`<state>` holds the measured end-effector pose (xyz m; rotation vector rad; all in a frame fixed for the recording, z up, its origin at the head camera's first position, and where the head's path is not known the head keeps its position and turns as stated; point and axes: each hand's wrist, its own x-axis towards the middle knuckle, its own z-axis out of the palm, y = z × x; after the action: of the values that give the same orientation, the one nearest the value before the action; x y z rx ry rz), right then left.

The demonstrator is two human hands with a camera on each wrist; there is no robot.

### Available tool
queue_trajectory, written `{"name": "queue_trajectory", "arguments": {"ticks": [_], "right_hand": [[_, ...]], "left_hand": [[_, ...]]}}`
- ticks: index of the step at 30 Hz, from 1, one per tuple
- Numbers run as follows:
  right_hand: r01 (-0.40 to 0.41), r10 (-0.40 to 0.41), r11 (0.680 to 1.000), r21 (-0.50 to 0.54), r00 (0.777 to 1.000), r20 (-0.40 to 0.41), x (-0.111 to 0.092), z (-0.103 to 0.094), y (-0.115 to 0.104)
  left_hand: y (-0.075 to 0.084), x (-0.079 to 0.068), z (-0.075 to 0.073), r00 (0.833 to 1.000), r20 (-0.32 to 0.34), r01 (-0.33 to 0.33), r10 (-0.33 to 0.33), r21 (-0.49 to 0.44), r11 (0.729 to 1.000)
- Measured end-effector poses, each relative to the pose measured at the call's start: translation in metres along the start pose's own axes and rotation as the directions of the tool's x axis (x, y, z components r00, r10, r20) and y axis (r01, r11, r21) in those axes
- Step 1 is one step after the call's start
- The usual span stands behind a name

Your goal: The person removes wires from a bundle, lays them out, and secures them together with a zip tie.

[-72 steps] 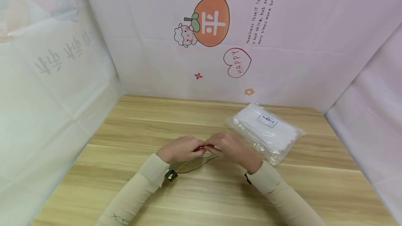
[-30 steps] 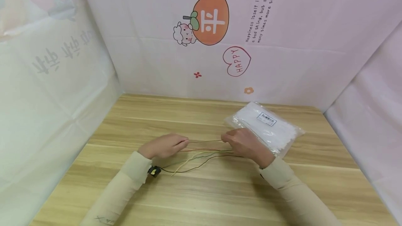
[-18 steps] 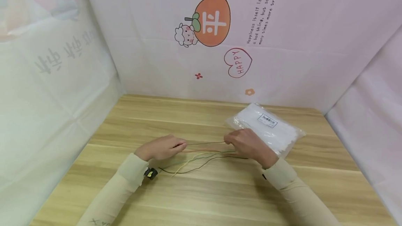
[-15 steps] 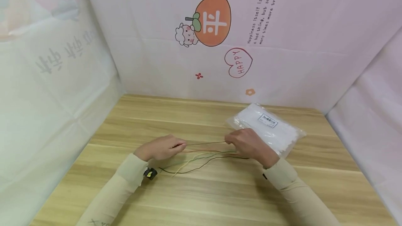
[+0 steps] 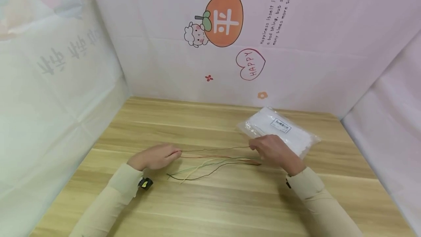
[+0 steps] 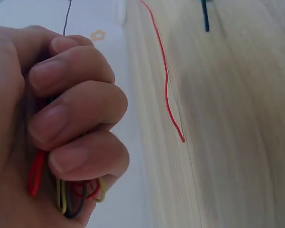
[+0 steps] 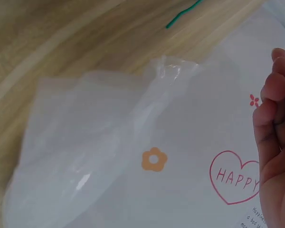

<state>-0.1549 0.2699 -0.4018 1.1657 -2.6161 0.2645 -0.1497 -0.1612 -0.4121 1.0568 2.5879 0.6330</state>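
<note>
My left hand point(image 5: 156, 156) is curled round a bundle of folded wires; red, yellow and black loops point(image 6: 61, 197) poke out below its fingers in the left wrist view. A thin dark wire point(image 5: 227, 148) runs from its fingertips to my right hand point(image 5: 274, 151), which pinches the other end. Under this wire several loose wires lie on the wooden table: a red wire point(image 5: 204, 156), a yellow wire point(image 5: 194, 170), a green wire point(image 5: 179, 172) and a black wire point(image 5: 205, 176). The right wrist view shows only the edge of the right hand, its fingers bent; its pinch is hidden there.
A clear plastic bag point(image 5: 276, 131) with white contents and a barcode label lies at the back right, partly behind my right hand. Printed white cloth point(image 5: 177, 72) walls off the back and both sides of the table point(image 5: 204, 204).
From nearly touching, my hands have moved apart, drawing the dark wire out between them. The loose wires have come into view on the table below. The bag has stayed put.
</note>
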Motion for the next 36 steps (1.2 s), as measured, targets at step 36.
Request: {"name": "queue_trajectory", "arguments": {"ticks": [36], "right_hand": [[-0.08, 0.058, 0.986, 0.144, 0.987, 0.153, 0.002, 0.01, 0.007]], "left_hand": [[-0.013, -0.028, 0.002, 0.999, -0.01, 0.046, -0.045, 0.186, 0.981]]}}
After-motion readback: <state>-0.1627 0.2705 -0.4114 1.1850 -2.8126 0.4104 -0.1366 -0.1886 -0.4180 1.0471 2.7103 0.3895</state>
